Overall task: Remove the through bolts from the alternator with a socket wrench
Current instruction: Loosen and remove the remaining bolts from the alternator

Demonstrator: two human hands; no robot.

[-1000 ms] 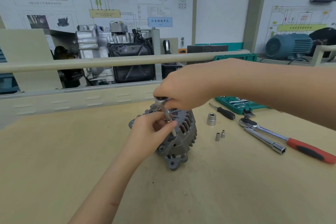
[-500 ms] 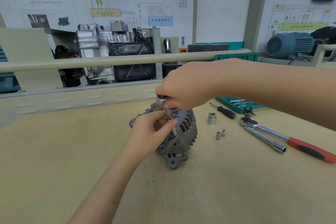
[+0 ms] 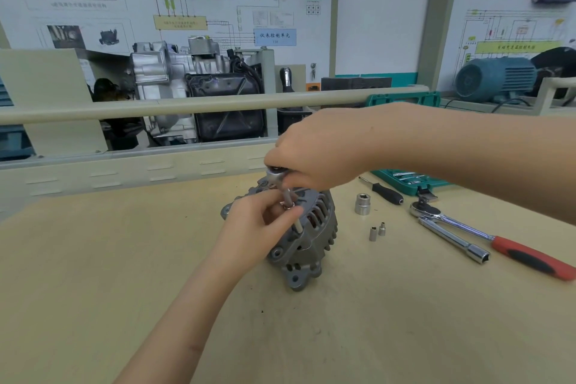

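A grey alternator [image 3: 314, 237] stands on the wooden bench at the centre. A small socket wrench [image 3: 277, 176] with a thin extension shaft [image 3: 293, 212] points down into the alternator's near side. My right hand [image 3: 318, 146] grips the wrench head from above, its handle hidden in the palm. My left hand [image 3: 258, 227] pinches the extension shaft between thumb and fingers, in front of the alternator's left half. The bolt itself is hidden under the socket.
To the right lie a large socket [image 3: 362, 204], two small sockets [image 3: 376, 231], a black-handled driver [image 3: 386, 192], a red-handled ratchet [image 3: 498, 243], a long extension bar [image 3: 455, 241] and a green tool case [image 3: 408, 179]. A rail [image 3: 187, 104] and engine display stand behind the bench.
Both hands stay on the wrench and shaft; the right hand has shifted only slightly at the wrench head. The alternator has not moved.
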